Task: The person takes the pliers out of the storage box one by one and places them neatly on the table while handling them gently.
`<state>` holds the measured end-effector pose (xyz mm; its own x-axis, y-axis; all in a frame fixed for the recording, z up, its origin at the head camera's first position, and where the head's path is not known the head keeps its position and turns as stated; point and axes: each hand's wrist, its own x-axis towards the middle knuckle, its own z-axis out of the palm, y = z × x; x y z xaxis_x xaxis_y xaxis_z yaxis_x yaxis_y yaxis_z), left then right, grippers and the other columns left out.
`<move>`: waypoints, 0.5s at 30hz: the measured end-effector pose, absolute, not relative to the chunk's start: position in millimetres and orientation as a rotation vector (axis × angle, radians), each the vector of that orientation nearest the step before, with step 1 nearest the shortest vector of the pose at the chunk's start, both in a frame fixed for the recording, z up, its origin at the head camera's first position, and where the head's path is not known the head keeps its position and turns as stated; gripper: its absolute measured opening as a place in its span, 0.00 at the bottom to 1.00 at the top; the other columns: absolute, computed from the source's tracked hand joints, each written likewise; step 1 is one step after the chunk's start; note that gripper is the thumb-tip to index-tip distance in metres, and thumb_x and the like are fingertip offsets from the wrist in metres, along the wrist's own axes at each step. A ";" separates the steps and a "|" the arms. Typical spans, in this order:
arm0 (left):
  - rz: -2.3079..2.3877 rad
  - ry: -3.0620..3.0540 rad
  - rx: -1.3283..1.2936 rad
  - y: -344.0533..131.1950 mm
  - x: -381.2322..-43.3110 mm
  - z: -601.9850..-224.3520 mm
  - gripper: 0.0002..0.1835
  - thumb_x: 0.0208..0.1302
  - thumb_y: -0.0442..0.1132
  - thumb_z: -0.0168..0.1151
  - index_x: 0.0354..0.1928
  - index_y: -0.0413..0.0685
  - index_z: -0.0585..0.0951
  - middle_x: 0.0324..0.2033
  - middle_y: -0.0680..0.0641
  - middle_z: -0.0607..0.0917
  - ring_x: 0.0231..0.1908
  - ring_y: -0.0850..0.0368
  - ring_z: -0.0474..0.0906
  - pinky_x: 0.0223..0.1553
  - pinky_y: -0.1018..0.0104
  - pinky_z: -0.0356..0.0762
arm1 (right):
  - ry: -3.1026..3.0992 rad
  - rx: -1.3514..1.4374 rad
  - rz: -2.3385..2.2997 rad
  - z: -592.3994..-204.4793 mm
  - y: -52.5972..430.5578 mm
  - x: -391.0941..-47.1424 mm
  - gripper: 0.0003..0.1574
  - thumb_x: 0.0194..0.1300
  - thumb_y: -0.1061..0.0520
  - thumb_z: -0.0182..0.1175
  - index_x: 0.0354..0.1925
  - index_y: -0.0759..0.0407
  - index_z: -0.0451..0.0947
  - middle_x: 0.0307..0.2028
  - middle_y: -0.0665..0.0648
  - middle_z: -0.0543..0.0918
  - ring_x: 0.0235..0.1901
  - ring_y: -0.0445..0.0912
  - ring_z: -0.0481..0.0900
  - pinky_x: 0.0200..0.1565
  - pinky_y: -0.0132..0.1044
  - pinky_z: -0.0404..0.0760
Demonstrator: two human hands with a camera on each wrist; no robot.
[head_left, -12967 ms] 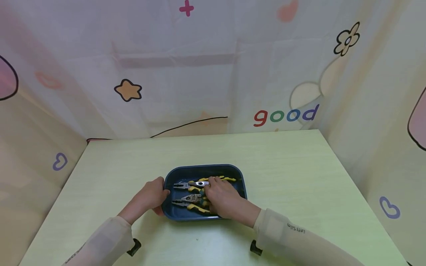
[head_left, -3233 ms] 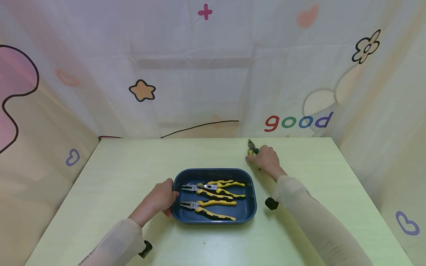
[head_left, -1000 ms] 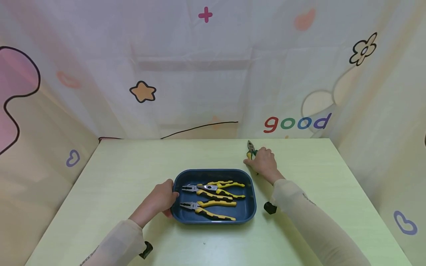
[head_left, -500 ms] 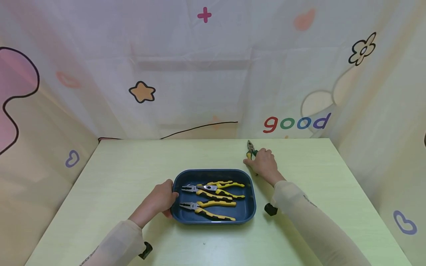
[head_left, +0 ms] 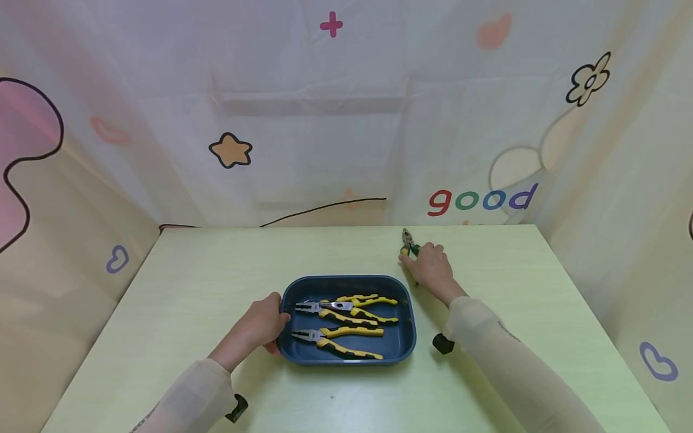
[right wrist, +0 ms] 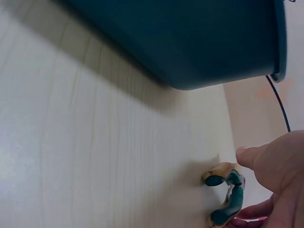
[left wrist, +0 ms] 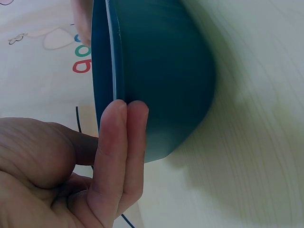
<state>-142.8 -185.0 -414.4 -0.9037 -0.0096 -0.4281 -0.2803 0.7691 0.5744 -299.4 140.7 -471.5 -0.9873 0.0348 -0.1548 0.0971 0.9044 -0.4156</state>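
Observation:
My left hand (head_left: 266, 320) pinches the left rim of a dark blue tray (head_left: 399, 344). In the left wrist view its fingers (left wrist: 111, 152) press the tray's outer wall. Inside lie one pair of combination pliers (head_left: 354, 331) in front and another pair (head_left: 349, 318) behind, partly under long-nose pliers (head_left: 373, 313), all with yellow-black handles. Beyond the tray's back right corner, my right hand (head_left: 432, 264) holds green-and-yellow pliers (head_left: 408, 239) at the table. Their jaws point away from me. In the right wrist view, thumb and fingers lie on either side of the handles (right wrist: 232, 204).
The pale wooden table (head_left: 216, 264) ends at the back against a printed curtain (head_left: 325, 150). Curtains also hang along the left and right sides. The tray stands near the table's middle, left of my right forearm.
Earlier my right hand was inside the tray; now it is at the back right with the green-and-yellow pliers. Lately its thumb has shifted slightly. My left hand stays on the tray.

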 end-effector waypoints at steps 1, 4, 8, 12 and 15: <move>0.922 2.559 -0.220 -184.9 -142.7 -414.1 0.09 0.79 0.33 0.54 0.50 0.32 0.70 0.31 0.38 0.80 0.16 0.53 0.84 0.27 0.63 0.85 | 2.923 0.107 -0.656 -470.7 141.0 -298.2 0.45 0.73 0.36 0.60 0.56 0.79 0.67 0.46 0.73 0.72 0.40 0.60 0.74 0.36 0.44 0.76; 0.922 2.560 -0.216 -184.6 -142.3 -413.3 0.09 0.79 0.33 0.54 0.50 0.32 0.70 0.31 0.38 0.80 0.16 0.53 0.84 0.28 0.63 0.85 | 2.930 0.110 -0.650 -468.4 142.3 -294.6 0.45 0.73 0.35 0.59 0.56 0.78 0.67 0.45 0.72 0.72 0.40 0.60 0.74 0.36 0.44 0.76; 0.925 2.563 -0.213 -184.2 -141.9 -413.3 0.08 0.79 0.33 0.54 0.50 0.32 0.70 0.31 0.38 0.80 0.16 0.53 0.84 0.27 0.63 0.85 | 2.933 0.106 -0.651 -462.1 144.7 -289.0 0.45 0.73 0.35 0.59 0.56 0.77 0.68 0.44 0.71 0.72 0.41 0.60 0.73 0.36 0.45 0.77; 0.925 2.568 -0.210 -184.1 -142.0 -413.6 0.08 0.79 0.33 0.54 0.50 0.32 0.70 0.31 0.38 0.81 0.16 0.53 0.84 0.27 0.63 0.85 | 2.935 0.077 -0.666 -453.2 146.7 -282.2 0.44 0.73 0.35 0.58 0.56 0.76 0.68 0.44 0.70 0.71 0.41 0.59 0.73 0.37 0.45 0.77; 0.925 2.569 -0.207 -184.5 -142.2 -414.1 0.08 0.79 0.33 0.54 0.49 0.33 0.70 0.31 0.38 0.81 0.16 0.53 0.84 0.28 0.63 0.85 | 2.939 0.046 -0.672 -446.5 146.8 -276.9 0.44 0.74 0.35 0.57 0.58 0.76 0.67 0.45 0.70 0.72 0.42 0.60 0.73 0.39 0.47 0.78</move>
